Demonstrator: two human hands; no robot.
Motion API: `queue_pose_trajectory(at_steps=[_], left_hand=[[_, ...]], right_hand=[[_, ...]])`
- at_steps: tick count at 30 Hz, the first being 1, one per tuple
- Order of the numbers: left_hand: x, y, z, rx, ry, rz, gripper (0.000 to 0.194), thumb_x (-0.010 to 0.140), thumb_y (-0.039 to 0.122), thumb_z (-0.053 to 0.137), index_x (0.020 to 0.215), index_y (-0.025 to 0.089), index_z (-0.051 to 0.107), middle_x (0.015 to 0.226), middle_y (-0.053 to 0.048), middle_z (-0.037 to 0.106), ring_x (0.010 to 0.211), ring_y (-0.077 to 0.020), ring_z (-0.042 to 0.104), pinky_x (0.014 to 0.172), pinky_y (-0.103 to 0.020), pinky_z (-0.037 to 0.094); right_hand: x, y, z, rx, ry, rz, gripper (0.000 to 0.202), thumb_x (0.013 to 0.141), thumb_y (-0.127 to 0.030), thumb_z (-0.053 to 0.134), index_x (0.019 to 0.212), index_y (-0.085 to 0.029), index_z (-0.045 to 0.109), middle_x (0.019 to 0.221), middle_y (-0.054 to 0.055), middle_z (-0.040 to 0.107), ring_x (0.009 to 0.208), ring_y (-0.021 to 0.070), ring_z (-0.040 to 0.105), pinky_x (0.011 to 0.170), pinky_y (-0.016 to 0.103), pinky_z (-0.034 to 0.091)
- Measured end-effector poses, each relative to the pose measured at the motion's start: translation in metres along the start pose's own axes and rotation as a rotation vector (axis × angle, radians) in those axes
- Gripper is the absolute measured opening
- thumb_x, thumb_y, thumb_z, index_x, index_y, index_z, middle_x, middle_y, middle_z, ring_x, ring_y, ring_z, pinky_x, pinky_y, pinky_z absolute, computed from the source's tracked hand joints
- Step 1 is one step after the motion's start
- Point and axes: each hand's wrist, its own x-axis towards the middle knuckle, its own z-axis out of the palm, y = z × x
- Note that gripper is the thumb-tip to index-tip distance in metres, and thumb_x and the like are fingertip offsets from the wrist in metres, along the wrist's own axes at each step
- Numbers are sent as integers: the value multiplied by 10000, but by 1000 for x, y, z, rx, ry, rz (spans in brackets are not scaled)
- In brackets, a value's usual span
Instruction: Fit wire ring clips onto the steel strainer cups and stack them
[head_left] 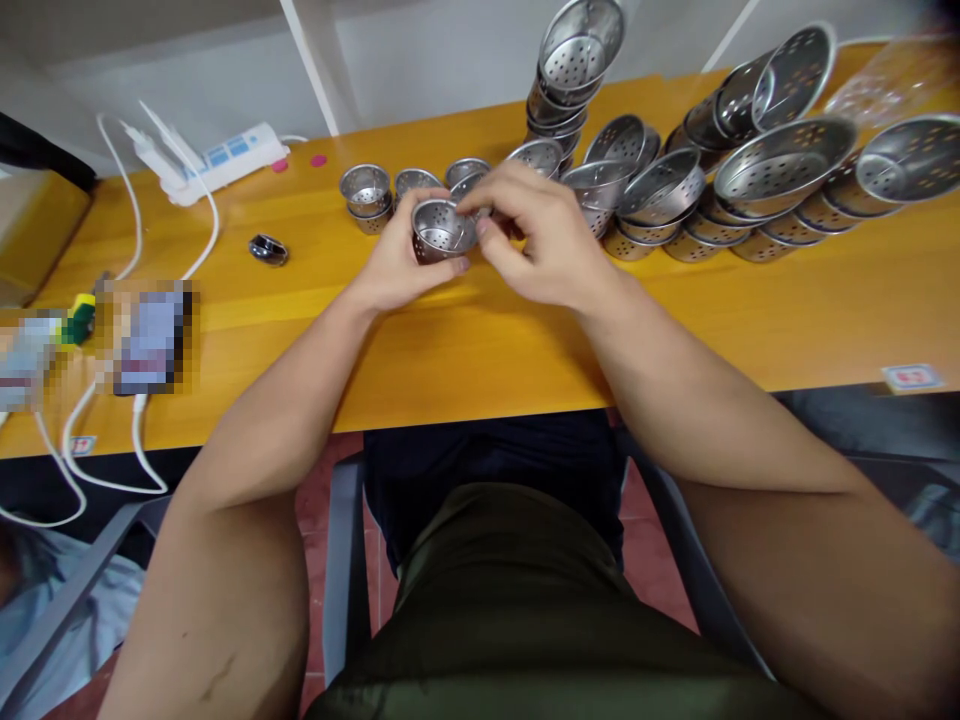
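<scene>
A small perforated steel cup (442,228) is held just above the wooden table, its open mouth tilted toward me. My left hand (397,255) wraps around its left side, thumb along the near side. At the cup's right rim is my right hand (536,230), fingers curled and thumb bent in; the fingertips partly cover the rim. Right behind the hands stand several more small perforated cups, among them a stacked pair (365,190) on the left, a cup (416,182) and another (466,170) partly hidden by my fingers.
Stacks of larger perforated cups (784,165) fill the right side, with a tall stack (577,60) at the back. A power strip (225,160), a small black object (268,249), a phone (154,340) and white cables lie left. Clear plastic (892,85) lies back right.
</scene>
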Motion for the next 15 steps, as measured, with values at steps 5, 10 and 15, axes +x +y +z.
queue_pose_trajectory(at_steps=[5,10,15], left_hand=[[-1,7,3,-20,-24,-37,1019,1006,757,1068,1752,293,551,1630,-178,793,1497,-425,858,1325,-587,697],[-1,17,2,14,19,-26,1014,1022,815,1042,1751,314,546,1666,-175,766,1573,-423,820,1375,-562,673],[-4,26,4,57,13,-2,1001,1068,806,994,1798,324,507,1600,-159,769,1542,-428,841,1331,-562,691]], right_hand=[[-1,-12,-6,33,251,-59,484,1195,-414,696,1673,-338,706,1719,174,737,1358,388,800,1020,524,748],[1,-15,-6,24,-179,23,479,1199,-274,664,1667,-291,767,1434,132,939,1296,418,890,1216,586,708],[-1,-11,1,88,-257,73,561,1170,-276,705,1728,-279,756,1405,98,938,1026,321,851,1022,490,715]])
